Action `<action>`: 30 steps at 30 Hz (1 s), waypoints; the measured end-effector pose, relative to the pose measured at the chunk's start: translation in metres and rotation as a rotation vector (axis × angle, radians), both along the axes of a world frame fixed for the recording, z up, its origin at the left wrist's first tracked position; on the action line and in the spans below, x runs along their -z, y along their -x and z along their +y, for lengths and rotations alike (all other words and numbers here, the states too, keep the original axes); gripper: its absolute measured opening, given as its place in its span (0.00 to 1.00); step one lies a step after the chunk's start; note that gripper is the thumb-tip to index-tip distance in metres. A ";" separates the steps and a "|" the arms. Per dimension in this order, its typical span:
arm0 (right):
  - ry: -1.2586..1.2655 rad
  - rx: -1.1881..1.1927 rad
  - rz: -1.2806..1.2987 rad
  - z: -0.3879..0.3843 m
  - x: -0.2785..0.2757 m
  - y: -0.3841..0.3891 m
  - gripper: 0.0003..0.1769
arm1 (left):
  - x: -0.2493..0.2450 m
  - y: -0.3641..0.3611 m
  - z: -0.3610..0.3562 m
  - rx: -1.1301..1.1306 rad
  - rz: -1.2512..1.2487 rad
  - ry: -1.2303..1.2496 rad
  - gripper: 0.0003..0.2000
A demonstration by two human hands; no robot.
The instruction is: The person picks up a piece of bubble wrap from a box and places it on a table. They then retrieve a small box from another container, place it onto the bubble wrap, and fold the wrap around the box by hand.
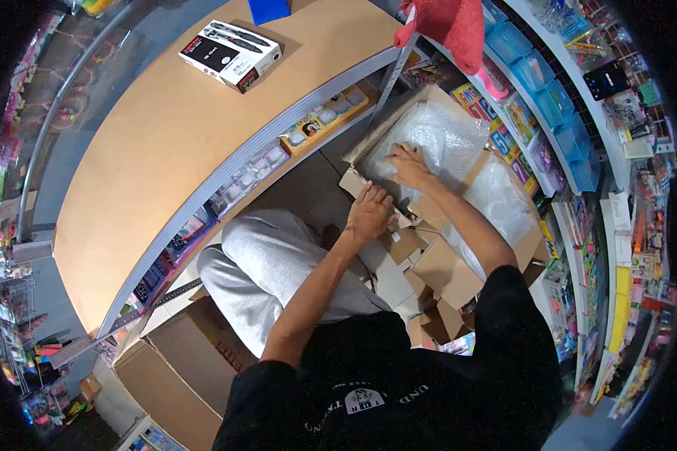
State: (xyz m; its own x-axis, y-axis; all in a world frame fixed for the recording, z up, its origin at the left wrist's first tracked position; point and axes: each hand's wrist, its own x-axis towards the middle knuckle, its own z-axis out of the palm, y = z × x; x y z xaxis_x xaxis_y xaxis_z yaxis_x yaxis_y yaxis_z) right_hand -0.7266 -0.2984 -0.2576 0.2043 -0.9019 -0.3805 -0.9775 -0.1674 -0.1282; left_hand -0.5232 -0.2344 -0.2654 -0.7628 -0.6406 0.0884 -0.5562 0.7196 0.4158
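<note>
An open cardboard box (357, 186) stands on the floor between the counter and the right-hand shelves, with clear bubble wrap (447, 139) filling it. My left hand (370, 214) is closed over the box's near edge, fingers curled around the cardboard. Inside the box, my right hand (411, 165) lies on the bubble wrap with its fingers apart and slightly bent. What lies beneath the wrap is hidden. A second heap of bubble wrap (496, 203) sits in cardboard just to the right of my forearm.
A wooden counter (150, 128) curves along the left, bearing a white-and-black product box (230, 54). Small cardboard pieces (447, 270) lie beside my right arm. A large open carton (165, 387) stands at lower left. Shelves with blue bins (534, 71) line the right.
</note>
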 end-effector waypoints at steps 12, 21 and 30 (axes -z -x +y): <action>0.335 0.182 -0.614 0.015 0.009 0.049 0.25 | -0.009 0.018 -0.021 -0.054 0.014 -0.001 0.15; 0.461 1.077 -1.006 0.009 -0.021 0.067 0.31 | -0.001 0.046 -0.041 -0.037 -0.379 -0.139 0.12; 0.613 1.252 -1.146 0.022 0.000 0.076 0.38 | 0.041 0.090 -0.070 -0.467 -0.055 -0.427 0.30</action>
State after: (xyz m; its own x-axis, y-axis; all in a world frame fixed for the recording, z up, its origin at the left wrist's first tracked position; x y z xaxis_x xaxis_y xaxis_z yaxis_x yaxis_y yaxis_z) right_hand -0.8028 -0.2760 -0.2577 -0.7422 -0.6548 -0.1430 -0.0280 0.2435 -0.9695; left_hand -0.6130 -0.3040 -0.3062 -0.3901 -0.8772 -0.2798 -0.8004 0.1729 0.5740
